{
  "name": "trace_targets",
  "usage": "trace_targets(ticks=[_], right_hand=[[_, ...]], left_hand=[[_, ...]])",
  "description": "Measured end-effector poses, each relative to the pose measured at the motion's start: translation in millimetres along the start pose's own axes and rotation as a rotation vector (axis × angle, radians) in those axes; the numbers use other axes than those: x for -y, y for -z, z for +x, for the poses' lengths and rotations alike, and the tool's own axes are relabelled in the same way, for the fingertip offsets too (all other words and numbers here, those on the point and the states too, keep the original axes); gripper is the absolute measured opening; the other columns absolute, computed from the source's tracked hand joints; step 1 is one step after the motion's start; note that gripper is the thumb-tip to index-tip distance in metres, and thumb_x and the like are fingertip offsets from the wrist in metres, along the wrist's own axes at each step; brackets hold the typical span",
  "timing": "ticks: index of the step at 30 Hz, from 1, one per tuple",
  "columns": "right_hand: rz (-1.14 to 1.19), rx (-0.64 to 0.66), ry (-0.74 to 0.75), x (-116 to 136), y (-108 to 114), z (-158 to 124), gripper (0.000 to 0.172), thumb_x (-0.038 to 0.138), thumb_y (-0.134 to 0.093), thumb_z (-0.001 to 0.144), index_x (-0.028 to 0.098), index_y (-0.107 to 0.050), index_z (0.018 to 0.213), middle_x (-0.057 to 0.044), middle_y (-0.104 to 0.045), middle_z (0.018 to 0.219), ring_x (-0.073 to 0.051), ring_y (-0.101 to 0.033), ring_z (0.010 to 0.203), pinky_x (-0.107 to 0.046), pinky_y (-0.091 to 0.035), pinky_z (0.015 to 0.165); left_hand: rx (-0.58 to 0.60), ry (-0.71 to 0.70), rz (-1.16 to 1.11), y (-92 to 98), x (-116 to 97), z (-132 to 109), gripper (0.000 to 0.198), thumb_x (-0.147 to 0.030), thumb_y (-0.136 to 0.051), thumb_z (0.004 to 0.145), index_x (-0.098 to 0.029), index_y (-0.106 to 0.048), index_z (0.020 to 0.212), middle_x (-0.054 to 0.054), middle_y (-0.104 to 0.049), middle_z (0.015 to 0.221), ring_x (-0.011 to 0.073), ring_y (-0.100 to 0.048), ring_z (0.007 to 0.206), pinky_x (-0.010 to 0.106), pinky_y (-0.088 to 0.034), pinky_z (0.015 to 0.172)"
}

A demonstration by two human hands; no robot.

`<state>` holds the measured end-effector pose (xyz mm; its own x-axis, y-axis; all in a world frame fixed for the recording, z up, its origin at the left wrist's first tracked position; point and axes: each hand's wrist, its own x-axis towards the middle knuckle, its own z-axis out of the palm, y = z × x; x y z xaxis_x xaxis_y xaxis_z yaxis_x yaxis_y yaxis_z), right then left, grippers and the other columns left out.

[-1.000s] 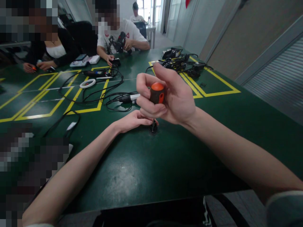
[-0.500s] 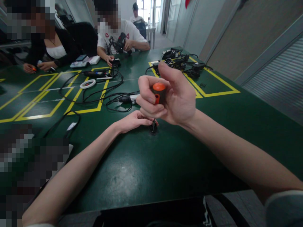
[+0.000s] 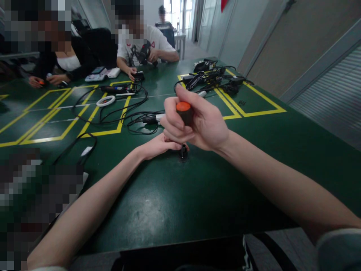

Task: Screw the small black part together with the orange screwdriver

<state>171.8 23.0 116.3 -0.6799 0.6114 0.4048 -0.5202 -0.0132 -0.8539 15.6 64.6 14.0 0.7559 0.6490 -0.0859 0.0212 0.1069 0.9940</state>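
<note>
My right hand (image 3: 197, 124) is wrapped round a black screwdriver with an orange cap (image 3: 184, 110), held upright over the green table (image 3: 175, 199). Its shaft runs down into a small black round part (image 3: 182, 153) standing on the table. My left hand (image 3: 159, 145) lies low beside that part, fingertips pinching its left side; most of those fingers are hidden behind my right hand.
Black cables (image 3: 126, 116) and a white ring (image 3: 105, 101) lie among yellow floor-tape rectangles further back. A heap of black chargers and leads (image 3: 214, 77) sits at the far right. Two other people work at the far end; a third sits behind them.
My right hand has closed its fingers over the screwdriver handle and turned it; the raised index finger has come down. The left hand and the black part stay put.
</note>
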Motion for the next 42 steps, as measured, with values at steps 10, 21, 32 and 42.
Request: trace_targets(ticks=[10, 21, 32, 42], right_hand=[[-0.011, -0.007, 0.005, -2, 5, -2, 0.041, 0.030, -0.027, 0.114, 0.021, -0.049, 0.080, 0.008, -0.040, 0.055, -0.007, -0.030, 0.040, -0.015, -0.032, 0.038], [0.025, 0.007, 0.011, 2, 2, -3, 0.046, 0.042, -0.027, 0.114, 0.020, -0.047, 0.078, 0.012, -0.028, 0.049, -0.004, -0.015, 0.038, -0.013, -0.025, 0.037], [-0.025, -0.073, -0.011, 1, 4, 0, 0.040, 0.042, -0.043, 0.111, 0.022, -0.049, 0.078, 0.008, -0.041, 0.053, -0.008, -0.034, 0.040, -0.016, -0.033, 0.035], [0.083, 0.044, -0.019, 3, 6, -1, 0.062, 0.034, -0.014, 0.115, 0.019, -0.045, 0.064, 0.010, -0.025, 0.046, -0.005, -0.015, 0.039, -0.012, -0.025, 0.036]], left_hand=[[0.005, -0.029, -0.023, -0.8, 1, -1, 0.020, -0.026, -0.077, 0.076, -0.015, -0.081, 0.093, 0.007, -0.082, 0.106, 0.0230, -0.072, 0.107, 0.038, -0.050, 0.106], [0.020, -0.006, -0.063, -0.5, 1, 1, 0.021, -0.025, -0.079, 0.077, -0.012, -0.081, 0.094, 0.009, -0.081, 0.100, 0.0215, -0.072, 0.098, 0.038, -0.052, 0.103], [0.037, -0.006, -0.007, -1.9, -7, -1, 0.020, -0.027, -0.080, 0.075, -0.014, -0.082, 0.089, 0.007, -0.080, 0.094, 0.0201, -0.070, 0.093, 0.035, -0.051, 0.098], [0.008, 0.023, -0.023, -1.1, -4, -1, 0.021, -0.024, -0.079, 0.073, -0.014, -0.082, 0.091, 0.007, -0.081, 0.097, 0.0214, -0.071, 0.098, 0.038, -0.050, 0.105]])
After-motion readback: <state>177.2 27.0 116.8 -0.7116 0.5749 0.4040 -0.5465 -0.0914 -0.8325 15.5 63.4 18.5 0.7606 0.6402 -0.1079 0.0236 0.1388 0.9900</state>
